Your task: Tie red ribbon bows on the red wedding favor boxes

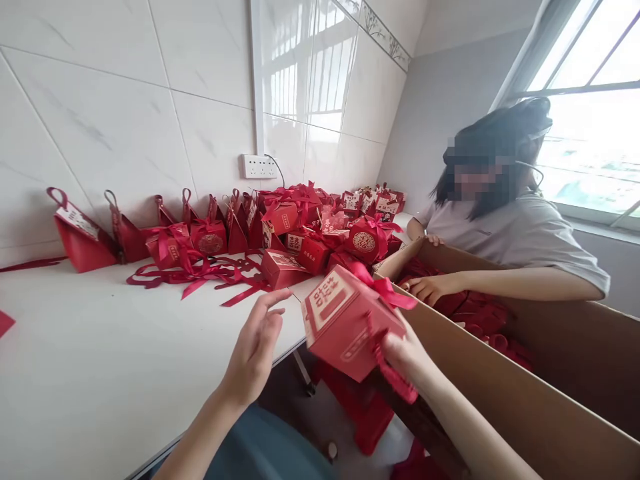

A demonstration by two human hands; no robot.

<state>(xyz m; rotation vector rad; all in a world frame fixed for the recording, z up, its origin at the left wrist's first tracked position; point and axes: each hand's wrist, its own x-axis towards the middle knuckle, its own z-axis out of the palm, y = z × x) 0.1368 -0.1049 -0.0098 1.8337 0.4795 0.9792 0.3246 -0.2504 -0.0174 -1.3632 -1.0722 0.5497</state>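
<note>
My right hand (pixel 407 348): gripping red box (pixel 334 339) at its side
My left hand (pixel 254 353): loose, holding nothing, near it
Feel: probably light, stiff, dentable card; I'd hold edges

1. I'd call this a small packing workroom, with a tiled wall (pixel 125 100) and a bright window (pixel 600 113).
2. Many red gift boxes (pixel 313 253) crowd 1 white table (pixel 115 360).
3. Beside it, 1 co-worker (pixel 520 227) reaches into a large cardboard carton (pixel 485 373).

Single head-worn view, facing forward and down across white tabletop (pixel 125 353) toward tiled wall (pixel 205 87); left hand (pixel 255 347) and right hand (pixel 407 350) close, window (pixel 585 140) farther off, upper right
</note>
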